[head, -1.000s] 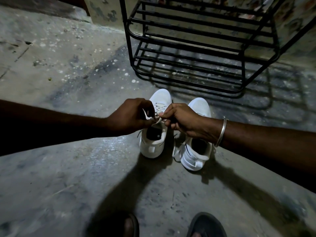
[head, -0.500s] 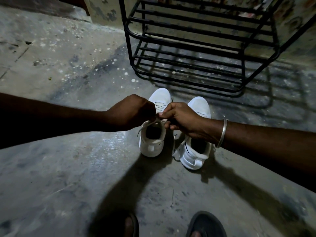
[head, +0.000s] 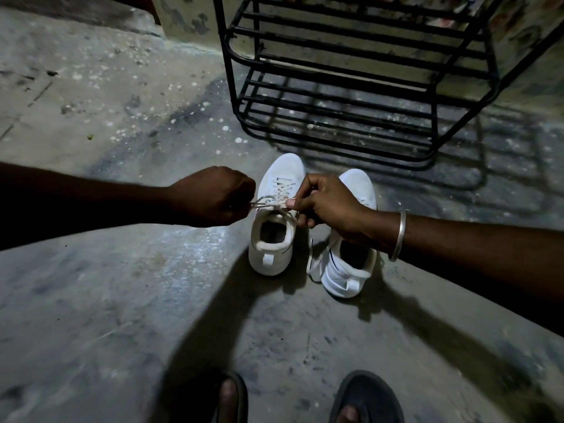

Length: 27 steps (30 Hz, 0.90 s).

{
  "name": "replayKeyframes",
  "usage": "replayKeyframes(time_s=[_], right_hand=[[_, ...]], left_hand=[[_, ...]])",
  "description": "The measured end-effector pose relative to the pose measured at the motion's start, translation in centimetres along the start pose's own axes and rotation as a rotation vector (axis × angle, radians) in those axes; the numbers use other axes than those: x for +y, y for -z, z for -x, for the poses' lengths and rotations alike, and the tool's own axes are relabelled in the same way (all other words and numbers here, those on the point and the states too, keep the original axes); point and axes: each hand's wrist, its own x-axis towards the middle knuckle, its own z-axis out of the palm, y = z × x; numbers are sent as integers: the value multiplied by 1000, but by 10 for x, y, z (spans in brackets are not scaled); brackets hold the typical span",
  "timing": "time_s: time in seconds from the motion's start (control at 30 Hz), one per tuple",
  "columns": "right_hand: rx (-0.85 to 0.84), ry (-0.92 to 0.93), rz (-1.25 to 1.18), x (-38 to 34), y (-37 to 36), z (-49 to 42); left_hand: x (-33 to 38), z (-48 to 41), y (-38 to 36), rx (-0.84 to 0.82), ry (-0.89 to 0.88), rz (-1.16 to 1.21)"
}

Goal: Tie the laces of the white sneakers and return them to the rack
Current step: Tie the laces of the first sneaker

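Observation:
Two white sneakers stand side by side on the concrete floor, toes toward the rack. The left sneaker [head: 274, 236] has its lace [head: 268, 202] stretched sideways across the tongue. My left hand [head: 213, 198] is closed on the lace's left end, just left of the shoe. My right hand [head: 328, 204] pinches the lace's right end above the gap between the shoes and hides the middle of the right sneaker [head: 348, 270]. A loose lace hangs down the right sneaker's left side. The black metal shoe rack [head: 351, 141] stands just beyond, its low shelves bare.
My two feet in dark sandals [head: 366, 398] show at the bottom edge. A silver bangle [head: 399, 236] sits on my right wrist. A stained wall rises behind the rack. Speckled concrete floor [head: 106, 300] spreads to the left and in front.
My hands have drawn apart, the left moving left and the right moving right, pulling the left sneaker's lace taut. The laced front of that shoe is now uncovered.

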Motion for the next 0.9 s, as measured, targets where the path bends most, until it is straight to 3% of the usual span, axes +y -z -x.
replayKeyframes(time_s=[0.27, 0.47, 0.9], right_hand=[[30, -23, 187, 11, 10, -3], [-23, -120, 161, 20, 12, -7], [-23, -120, 147, 20, 19, -12]], left_hand=[[-2, -2, -6, -147, 98, -98], [-13, -1, -19, -180, 110, -127], [-11, 2, -16, -256, 25, -243]])
